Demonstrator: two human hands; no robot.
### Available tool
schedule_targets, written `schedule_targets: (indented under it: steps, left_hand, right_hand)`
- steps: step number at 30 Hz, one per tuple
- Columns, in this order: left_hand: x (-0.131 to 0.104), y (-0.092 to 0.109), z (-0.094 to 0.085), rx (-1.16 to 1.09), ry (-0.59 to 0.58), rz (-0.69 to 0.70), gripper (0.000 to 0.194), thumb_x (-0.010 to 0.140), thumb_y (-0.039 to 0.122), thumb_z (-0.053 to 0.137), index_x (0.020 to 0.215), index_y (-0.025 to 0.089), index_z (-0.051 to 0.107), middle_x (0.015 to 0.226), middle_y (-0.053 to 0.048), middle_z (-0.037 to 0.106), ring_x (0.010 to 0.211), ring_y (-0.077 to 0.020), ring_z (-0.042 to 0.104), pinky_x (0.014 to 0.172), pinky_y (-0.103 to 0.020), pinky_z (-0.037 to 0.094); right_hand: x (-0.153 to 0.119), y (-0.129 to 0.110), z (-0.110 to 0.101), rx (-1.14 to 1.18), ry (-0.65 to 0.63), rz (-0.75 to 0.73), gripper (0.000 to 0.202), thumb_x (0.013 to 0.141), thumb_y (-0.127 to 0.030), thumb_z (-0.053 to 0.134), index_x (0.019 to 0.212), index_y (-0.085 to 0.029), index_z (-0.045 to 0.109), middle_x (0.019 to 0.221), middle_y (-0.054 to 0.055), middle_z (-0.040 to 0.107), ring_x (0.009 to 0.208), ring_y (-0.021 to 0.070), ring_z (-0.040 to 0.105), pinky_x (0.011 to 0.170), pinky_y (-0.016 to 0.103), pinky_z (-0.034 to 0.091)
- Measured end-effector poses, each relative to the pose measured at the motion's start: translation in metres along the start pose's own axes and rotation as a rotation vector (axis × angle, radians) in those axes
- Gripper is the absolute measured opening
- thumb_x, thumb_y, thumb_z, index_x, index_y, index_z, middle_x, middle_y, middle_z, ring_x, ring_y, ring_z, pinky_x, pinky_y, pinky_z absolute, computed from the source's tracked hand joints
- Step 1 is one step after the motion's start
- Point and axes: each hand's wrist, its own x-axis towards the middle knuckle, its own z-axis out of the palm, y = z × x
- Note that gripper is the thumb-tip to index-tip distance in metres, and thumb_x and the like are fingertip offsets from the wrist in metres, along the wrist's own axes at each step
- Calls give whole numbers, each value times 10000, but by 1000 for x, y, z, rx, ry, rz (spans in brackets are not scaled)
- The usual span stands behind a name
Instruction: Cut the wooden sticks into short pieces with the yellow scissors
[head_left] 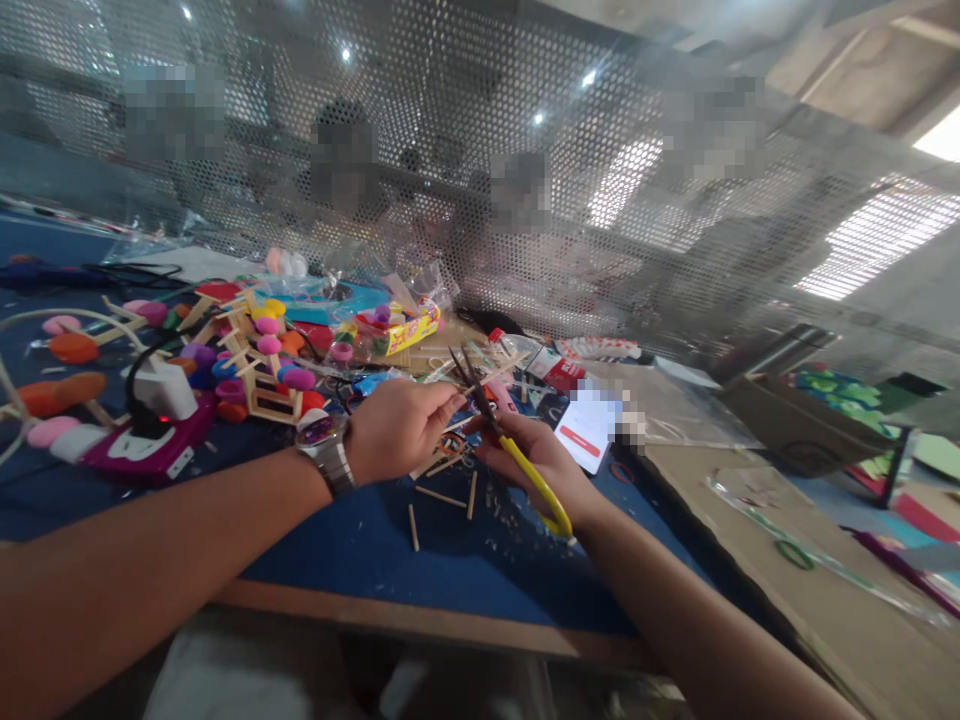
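Note:
My left hand (401, 430), with a metal watch (334, 455) on its wrist, pinches a thin wooden stick (504, 368) that points up and to the right. My right hand (536, 465) grips yellow-handled scissors (525, 470). The dark blades are parted and cross the stick near my left fingertips. Several short cut sticks (441, 496) lie on the blue table (315, 555) below my hands. Small pale bits are scattered beside them.
Stick frames (274, 400) with colourful round pieces and a purple power strip (154, 440) are at left. A lit phone (587, 430) lies right of my hands. A cardboard box (806, 420) stands farther right. Behind a perforated screen (465, 130) are blurred people.

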Motion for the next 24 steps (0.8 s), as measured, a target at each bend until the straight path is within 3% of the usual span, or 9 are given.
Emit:
schedule_targets:
  steps: [6, 17, 24]
  left_hand:
    - [0, 1, 1, 8, 2, -22, 388, 1008, 300, 404, 670, 180, 550, 576, -29, 614, 517, -145, 523, 527, -287, 282]
    - [0, 0, 2, -19, -49, -50, 385, 1020, 317, 383, 750, 170, 614, 634, -45, 666, 553, -157, 569, 533, -286, 303]
    - [1, 0, 1, -12, -42, -27, 376, 1018, 302, 377, 727, 172, 575, 619, -45, 644, 543, -153, 539, 538, -287, 296]
  right_hand:
    - [-2, -1, 0, 14, 2, -7, 372, 730, -434, 770, 990, -178, 699, 701, -20, 524, 593, 123, 427, 516, 251, 317]
    - [0, 7, -5, -47, -18, -10, 286, 746, -378, 726, 934, -170, 669, 612, -62, 440, 504, 87, 334, 472, 240, 279]
    - [0, 10, -5, -22, -29, -2, 269, 756, -361, 720, 927, -163, 658, 579, -84, 383, 468, 75, 308, 452, 238, 239]
